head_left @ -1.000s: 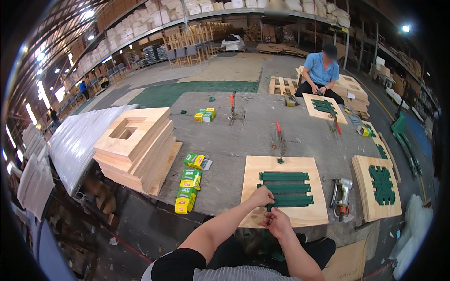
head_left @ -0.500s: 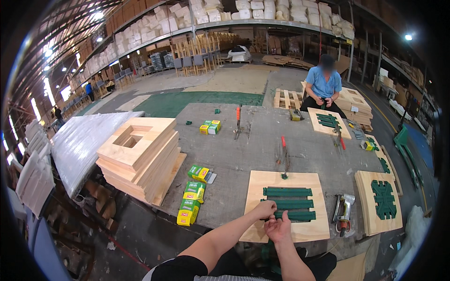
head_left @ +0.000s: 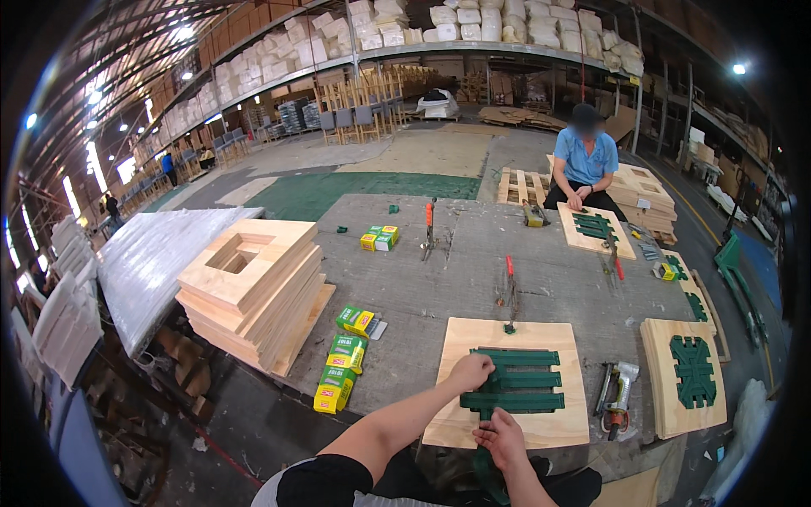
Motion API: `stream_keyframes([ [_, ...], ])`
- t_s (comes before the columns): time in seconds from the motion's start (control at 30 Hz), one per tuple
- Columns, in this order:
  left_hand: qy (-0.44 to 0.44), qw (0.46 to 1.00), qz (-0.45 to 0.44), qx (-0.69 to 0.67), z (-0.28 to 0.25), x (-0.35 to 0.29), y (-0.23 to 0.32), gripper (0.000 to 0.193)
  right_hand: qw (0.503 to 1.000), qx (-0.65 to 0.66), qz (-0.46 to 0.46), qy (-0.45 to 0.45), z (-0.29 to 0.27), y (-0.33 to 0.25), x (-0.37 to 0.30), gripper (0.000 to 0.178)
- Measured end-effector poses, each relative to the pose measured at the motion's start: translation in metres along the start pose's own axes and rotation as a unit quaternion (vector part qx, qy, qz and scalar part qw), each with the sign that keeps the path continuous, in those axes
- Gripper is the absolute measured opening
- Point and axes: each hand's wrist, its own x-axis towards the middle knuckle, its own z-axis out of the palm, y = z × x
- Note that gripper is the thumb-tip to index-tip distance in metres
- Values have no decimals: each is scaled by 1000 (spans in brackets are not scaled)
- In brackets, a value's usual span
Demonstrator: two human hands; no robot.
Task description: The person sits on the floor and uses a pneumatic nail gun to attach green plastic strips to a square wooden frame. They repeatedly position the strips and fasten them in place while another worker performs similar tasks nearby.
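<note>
On the table's near edge lies a plywood board with three green webbing straps running across its middle. My left hand is closed at the upper left end of these straps, its fingertips pinching a loose green webbing strip. From there the strip runs down over the left ends of the crosswise straps. My right hand grips the same strip lower down, by the board's near edge. Below it, the strip's tail hangs toward my lap. A red-handled toggle clamp stands at the board's far edge.
A staple gun lies right of the board, beside stacked boards with green webbing. To the left are staple boxes and a tall stack of wooden frames. Across the table, a co-worker handles another webbed board.
My left hand has moved up and left, and my right hand down, drawing the loose strip out lengthwise between them. The co-worker's hands have lowered to their board.
</note>
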Motion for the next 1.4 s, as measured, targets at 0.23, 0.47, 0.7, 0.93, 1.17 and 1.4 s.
stream_keyframes([
  [0.23, -109, 977, 97, 154, -10, 16, -6, 43, 999, -35, -25, 24, -10, 10, 0, 27],
  [0.47, -11, 986, 63, 154, -6, 27, -22, 36, 997, -66, -16, 34, -8, 26, -13, 45],
  [0.7, -30, 996, -12, 78, -1, 34, -22, 38, 998, -63, -2, 6, -1, 8, -17, 62],
  [0.93, 1, 998, -18, 60, 1, 48, -14, 35, 997, 56, -34, -35, 40, -30, 60, 55],
  [1.17, -75, 993, -31, -84, -3, 60, -27, 35, 959, 266, 28, -95, 50, -50, 134, 43],
  [1.4, -3, 994, -108, -26, -5, 67, -13, 34, 906, 408, 58, -99, 51, -66, 167, 48],
])
